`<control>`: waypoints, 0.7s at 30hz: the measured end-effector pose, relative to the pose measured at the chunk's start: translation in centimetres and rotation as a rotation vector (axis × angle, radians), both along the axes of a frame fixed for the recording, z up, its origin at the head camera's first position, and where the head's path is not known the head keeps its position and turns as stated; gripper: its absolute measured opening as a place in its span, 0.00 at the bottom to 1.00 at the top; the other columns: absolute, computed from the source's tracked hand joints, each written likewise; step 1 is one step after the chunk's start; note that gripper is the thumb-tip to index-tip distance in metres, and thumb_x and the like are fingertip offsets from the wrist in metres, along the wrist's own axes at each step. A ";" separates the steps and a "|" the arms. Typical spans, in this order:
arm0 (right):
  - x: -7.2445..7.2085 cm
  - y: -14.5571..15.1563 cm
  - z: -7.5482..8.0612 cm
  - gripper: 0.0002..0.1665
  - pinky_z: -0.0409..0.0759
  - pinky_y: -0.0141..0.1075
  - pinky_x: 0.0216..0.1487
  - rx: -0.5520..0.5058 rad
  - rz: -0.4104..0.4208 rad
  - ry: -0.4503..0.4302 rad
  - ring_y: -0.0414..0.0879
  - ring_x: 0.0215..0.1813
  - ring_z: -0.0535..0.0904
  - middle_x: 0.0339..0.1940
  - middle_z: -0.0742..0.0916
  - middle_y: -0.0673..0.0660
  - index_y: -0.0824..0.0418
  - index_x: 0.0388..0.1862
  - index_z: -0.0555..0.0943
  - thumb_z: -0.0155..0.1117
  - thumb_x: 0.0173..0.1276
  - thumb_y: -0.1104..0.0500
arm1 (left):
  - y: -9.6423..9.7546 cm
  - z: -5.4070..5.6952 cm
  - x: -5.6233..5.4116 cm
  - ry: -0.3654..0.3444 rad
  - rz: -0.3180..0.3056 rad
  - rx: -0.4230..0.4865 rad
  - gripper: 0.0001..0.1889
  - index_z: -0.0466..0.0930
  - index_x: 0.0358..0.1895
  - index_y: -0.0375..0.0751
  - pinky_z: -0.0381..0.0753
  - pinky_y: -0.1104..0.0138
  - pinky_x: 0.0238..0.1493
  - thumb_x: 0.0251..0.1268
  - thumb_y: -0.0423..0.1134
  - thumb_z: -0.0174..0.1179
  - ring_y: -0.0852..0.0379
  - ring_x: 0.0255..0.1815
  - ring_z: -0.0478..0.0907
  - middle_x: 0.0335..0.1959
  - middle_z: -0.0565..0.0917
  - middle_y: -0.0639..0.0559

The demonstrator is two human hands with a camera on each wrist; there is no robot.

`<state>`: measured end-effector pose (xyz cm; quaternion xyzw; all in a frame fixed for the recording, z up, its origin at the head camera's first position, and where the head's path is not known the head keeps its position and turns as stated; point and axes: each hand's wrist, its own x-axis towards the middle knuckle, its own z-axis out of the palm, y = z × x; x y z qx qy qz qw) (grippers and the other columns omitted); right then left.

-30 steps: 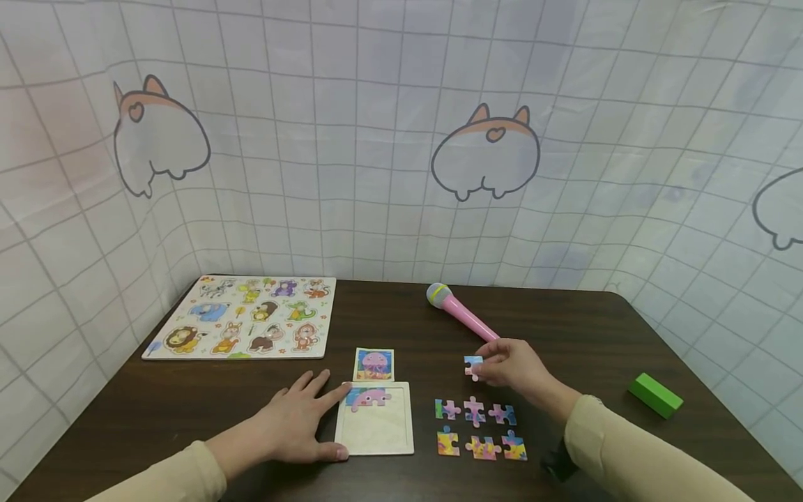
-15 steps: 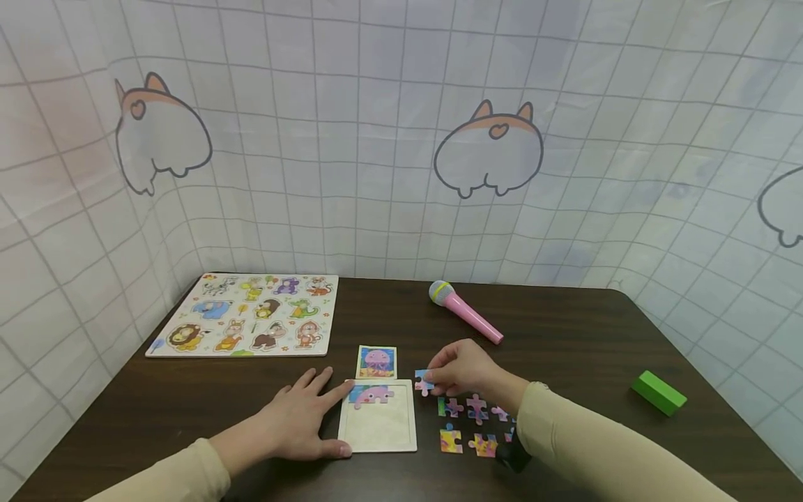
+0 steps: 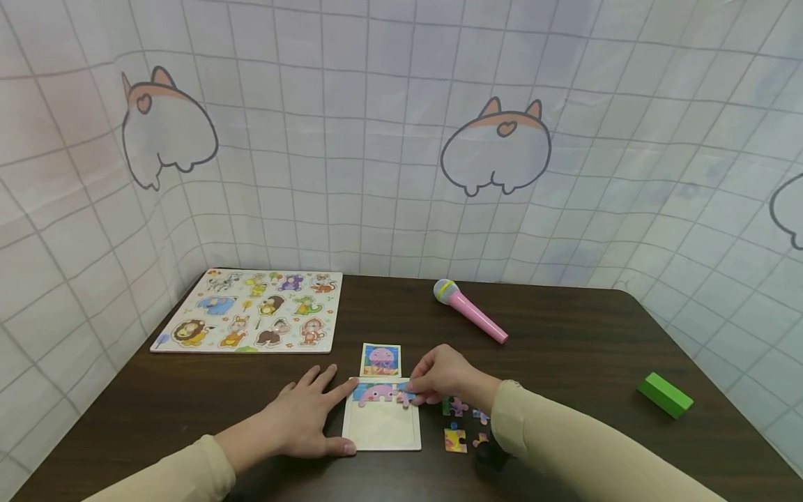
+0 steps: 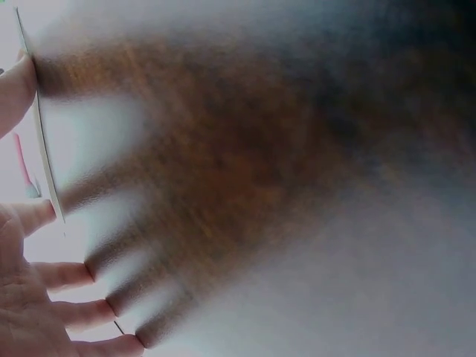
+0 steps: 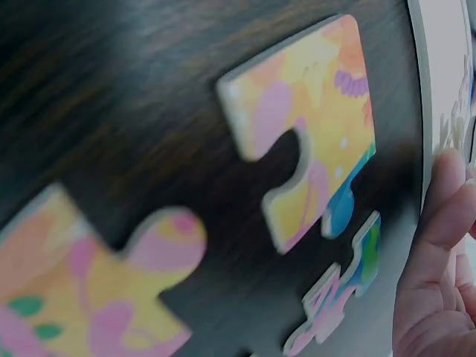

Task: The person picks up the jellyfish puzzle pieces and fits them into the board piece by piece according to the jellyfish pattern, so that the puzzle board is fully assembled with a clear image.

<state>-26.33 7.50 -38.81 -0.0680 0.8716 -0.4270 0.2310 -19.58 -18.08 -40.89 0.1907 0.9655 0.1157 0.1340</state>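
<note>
The left hand (image 3: pixel 301 418) lies spread out near the bottom middle of the frame, with its thumb and pointing finger on the left edge of the puzzle tray (image 3: pixel 384 429). It does not grip anything. The right hand (image 3: pixel 447 375) pinches a puzzle piece (image 3: pixel 403 398) at its right side, and that piece is over the tray's top right corner. Some set pieces (image 3: pixel 374 393) with a pink face sit in the top left of the tray. I can't tell if the held piece is locked to them. To do this bit well, I think the piece should be kept flat and its top edge lined up with the tray's top side. Then the bumps and gaps should match before a soft push down, because pushing too soon could bump the others out. The left hand's touch should help stop the tray from sliding. The little picture card (image 3: pixel 380 360) just above the tray is good to peek at. Loose pieces, like the yellow piece (image 3: pixel 455 440), lie to the right of the tray, and the right arm hides some.
</note>
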 end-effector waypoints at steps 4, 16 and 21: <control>-0.1 -0.5 -0.1 0.06 0.84 0.30 0.28 0.013 -0.013 0.007 0.38 0.24 0.86 0.23 0.90 0.56 0.66 0.33 0.88 0.75 0.65 0.63 | 0.1 0.1 0.0 -0.006 0.009 -0.006 0.52 0.61 0.80 0.54 0.63 0.28 0.66 0.55 0.74 0.66 0.26 0.80 0.55 0.80 0.59 0.34; -0.3 -1.8 0.4 0.09 0.86 0.33 0.29 0.147 -0.010 0.034 0.41 0.21 0.86 0.19 0.89 0.57 0.65 0.26 0.86 0.79 0.59 0.64 | 0.1 0.0 0.0 -0.003 0.010 -0.005 0.52 0.61 0.80 0.54 0.63 0.28 0.66 0.55 0.73 0.66 0.26 0.79 0.55 0.80 0.60 0.34; -0.3 -2.1 0.5 0.10 0.85 0.32 0.27 0.180 0.010 0.070 0.42 0.21 0.86 0.18 0.88 0.57 0.65 0.25 0.85 0.80 0.58 0.64 | 0.0 -0.1 0.1 -0.004 0.010 -0.002 0.52 0.61 0.80 0.54 0.63 0.28 0.66 0.54 0.74 0.66 0.26 0.79 0.55 0.80 0.59 0.34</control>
